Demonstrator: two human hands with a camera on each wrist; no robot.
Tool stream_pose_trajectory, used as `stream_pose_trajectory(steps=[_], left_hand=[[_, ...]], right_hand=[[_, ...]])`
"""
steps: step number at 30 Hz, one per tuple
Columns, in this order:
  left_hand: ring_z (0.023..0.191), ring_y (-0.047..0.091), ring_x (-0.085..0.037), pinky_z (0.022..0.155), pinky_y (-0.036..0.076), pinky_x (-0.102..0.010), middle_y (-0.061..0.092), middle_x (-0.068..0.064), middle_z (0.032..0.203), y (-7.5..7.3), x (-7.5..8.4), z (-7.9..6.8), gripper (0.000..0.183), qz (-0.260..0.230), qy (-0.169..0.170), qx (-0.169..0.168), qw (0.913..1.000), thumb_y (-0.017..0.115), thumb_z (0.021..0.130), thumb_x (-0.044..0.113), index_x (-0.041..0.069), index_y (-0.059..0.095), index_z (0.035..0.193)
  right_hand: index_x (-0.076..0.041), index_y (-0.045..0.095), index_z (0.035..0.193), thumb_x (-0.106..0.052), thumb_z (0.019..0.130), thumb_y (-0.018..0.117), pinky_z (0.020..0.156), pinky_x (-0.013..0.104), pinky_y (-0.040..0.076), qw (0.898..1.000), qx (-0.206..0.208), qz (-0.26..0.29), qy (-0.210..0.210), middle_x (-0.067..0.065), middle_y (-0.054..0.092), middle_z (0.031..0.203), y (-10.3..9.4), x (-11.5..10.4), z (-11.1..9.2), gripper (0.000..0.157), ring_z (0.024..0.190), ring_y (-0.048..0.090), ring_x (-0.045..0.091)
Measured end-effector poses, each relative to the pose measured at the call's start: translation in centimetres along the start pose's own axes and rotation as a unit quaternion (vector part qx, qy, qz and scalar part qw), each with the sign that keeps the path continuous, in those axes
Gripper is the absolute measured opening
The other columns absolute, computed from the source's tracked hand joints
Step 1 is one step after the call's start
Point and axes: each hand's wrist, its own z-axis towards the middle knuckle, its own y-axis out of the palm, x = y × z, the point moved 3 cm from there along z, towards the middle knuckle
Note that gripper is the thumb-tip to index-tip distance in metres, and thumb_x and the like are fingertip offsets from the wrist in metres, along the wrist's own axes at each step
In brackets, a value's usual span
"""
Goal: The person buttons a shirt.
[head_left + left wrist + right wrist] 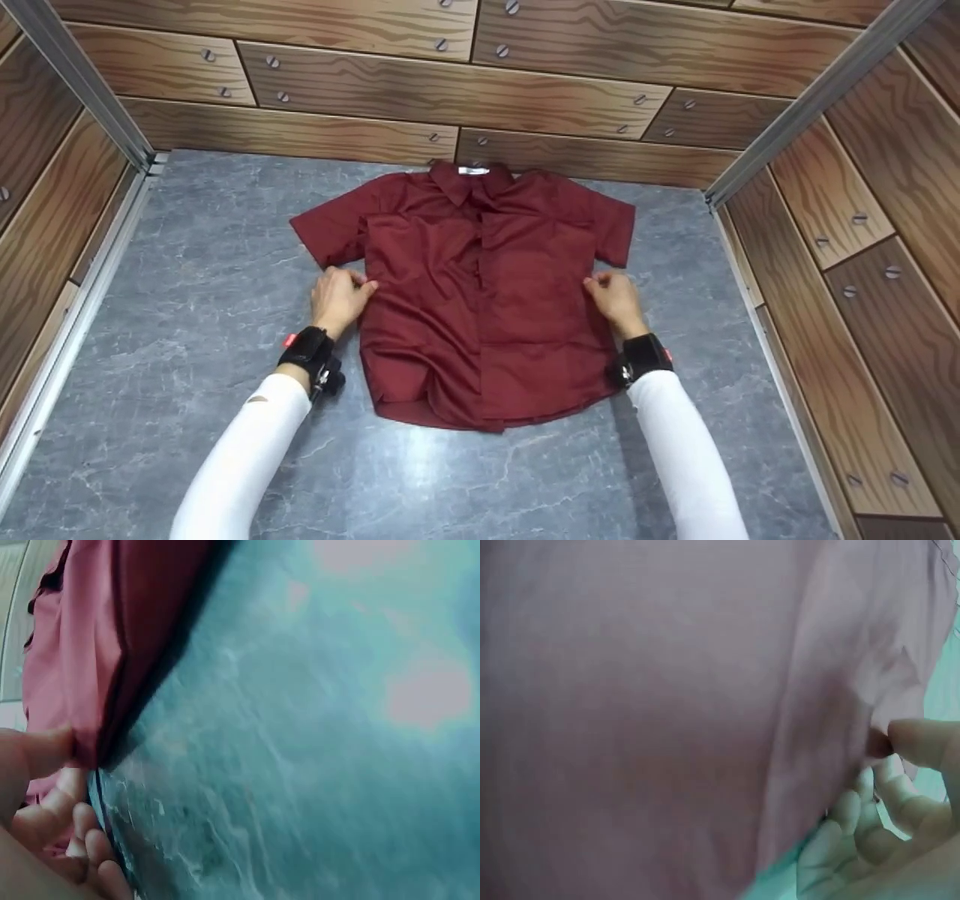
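A dark red short-sleeved button shirt (540, 300) lies front up on the grey floor, collar toward the back wall. At its left side edge my left hand (339, 298) pinches the cloth between thumb and fingers, just below the sleeve. My right hand (616, 298) pinches the opposite side edge at about the same height. In the left wrist view the thumb (45, 750) presses on a fold of the shirt. The right wrist view shows the thumb (922, 741) and index finger gripping the shirt's edge. Wrinkles run across the left front panel; the right one is smoother.
Wood-patterned panels form a back wall (375, 82) and side walls, with metal posts (810, 105) at the corners. The grey marbled floor (210, 300) extends around the shirt. Black camera straps (307, 349) sit on both wrists, below white sleeves.
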Motion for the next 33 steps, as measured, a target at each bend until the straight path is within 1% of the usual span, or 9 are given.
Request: stream_pose_trajectory(steps=[3, 6, 9, 11, 15, 21, 24, 30, 33], left_hand=[[0.091, 0.063, -0.031, 0.085, 0.048, -0.043, 0.068, -0.01, 0.093, -0.8, -0.2, -0.3, 0.016, -0.04, 0.003, -0.025, 0.9989, 0.072, 0.09, 0.024, 0.008, 0.071, 0.091], [0.075, 0.057, -0.021, 0.07, 0.045, -0.034, 0.062, -0.003, 0.079, -2.0, -0.6, -1.2, 0.011, -0.066, 0.013, -0.11, 0.9916, 0.068, 0.086, 0.019, 0.009, 0.065, 0.084], [0.073, 0.054, -0.016, 0.065, 0.044, -0.03, 0.06, -0.002, 0.08, -3.2, -0.9, -1.9, 0.018, -0.075, 0.009, -0.198, 0.9774, 0.067, 0.089, 0.023, 0.006, 0.063, 0.09], [0.078, 0.057, -0.019, 0.069, 0.046, -0.031, 0.063, -0.006, 0.087, -3.5, -0.9, -2.0, 0.033, -0.089, -0.005, -0.221, 0.9712, 0.067, 0.094, 0.032, 0.0, 0.063, 0.104], [0.098, 0.063, -0.03, 0.086, 0.049, -0.038, 0.067, -0.019, 0.107, -2.9, -0.4, -1.3, 0.055, -0.121, -0.01, -0.162, 0.9792, 0.064, 0.1, 0.04, -0.009, 0.06, 0.125], [0.086, 0.057, -0.025, 0.078, 0.044, -0.034, 0.062, -0.009, 0.09, -2.0, -0.4, -0.6, 0.022, -0.122, 0.001, -0.09, 0.9885, 0.067, 0.098, 0.021, -0.001, 0.066, 0.099], [0.075, 0.052, -0.017, 0.069, 0.041, -0.029, 0.056, 0.0, 0.078, -2.5, -1.1, -0.7, 0.017, -0.127, -0.015, -0.103, 0.9865, 0.068, 0.096, 0.018, 0.004, 0.065, 0.087], [0.07, 0.059, -0.014, 0.064, 0.045, -0.028, 0.063, 0.0, 0.075, -3.3, -1.7, -1.1, 0.029, -0.139, -0.024, -0.208, 0.9678, 0.069, 0.097, 0.03, 0.007, 0.069, 0.081], [0.066, 0.055, -0.013, 0.061, 0.043, -0.027, 0.06, 0.0, 0.071, -3.3, -1.7, -0.9, 0.034, -0.14, -0.01, -0.197, 0.9703, 0.068, 0.099, 0.032, 0.007, 0.067, 0.076]], right_hand=[[0.0, 0.066, 0.096, -0.021, 0.099, 0.06, 0.07, 0.031, 0.044, 0.997, -0.044, 0.058, 0.011, 0.005, 0.061, 0.083, -0.8, 0.4, -0.5, 0.022, 0.077, 0.055, 0.02], [-0.003, 0.062, 0.091, -0.02, 0.099, 0.057, 0.066, 0.028, 0.043, 0.986, -0.139, 0.087, 0.036, -0.001, 0.054, 0.074, -2.0, 1.0, -1.3, 0.02, 0.07, 0.05, 0.014], [0.0, 0.063, 0.099, -0.024, 0.102, 0.055, 0.068, 0.029, 0.048, 0.969, -0.217, 0.099, 0.06, 0.0, 0.057, 0.075, -3.0, 1.4, -1.8, 0.025, 0.07, 0.055, 0.013], [0.001, 0.063, 0.107, -0.03, 0.103, 0.057, 0.073, 0.029, 0.051, 0.966, -0.224, 0.108, 0.07, 0.0, 0.061, 0.081, -3.2, 1.4, -1.8, 0.032, 0.076, 0.059, 0.012], [0.001, 0.063, 0.104, -0.039, 0.103, 0.061, 0.068, 0.026, 0.046, 0.98, -0.17, 0.1, 0.038, -0.001, 0.059, 0.081, -2.6, 1.1, -1.1, 0.039, 0.074, 0.056, 0.011], [-0.012, 0.052, 0.074, -0.023, 0.103, 0.063, 0.06, 0.028, 0.032, 0.988, -0.139, 0.07, -0.024, -0.006, 0.043, 0.068, -2.0, 1.3, -1.2, 0.033, 0.064, 0.04, 0.013], [-0.012, 0.051, 0.072, -0.025, 0.102, 0.063, 0.058, 0.028, 0.029, 0.984, -0.162, 0.068, -0.023, -0.006, 0.042, 0.067, -2.4, 1.6, -1.7, 0.035, 0.062, 0.036, 0.012], [0.008, 0.06, 0.085, -0.027, 0.104, 0.06, 0.057, 0.026, 0.03, 0.971, -0.224, 0.058, -0.054, -0.001, 0.054, 0.069, -2.9, 1.6, -2.1, 0.041, 0.059, 0.037, 0.008], [0.007, 0.062, 0.083, -0.023, 0.104, 0.06, 0.056, 0.026, 0.03, 0.967, -0.242, 0.059, -0.055, -0.001, 0.055, 0.068, -2.8, 1.5, -2.2, 0.037, 0.059, 0.039, 0.008]])
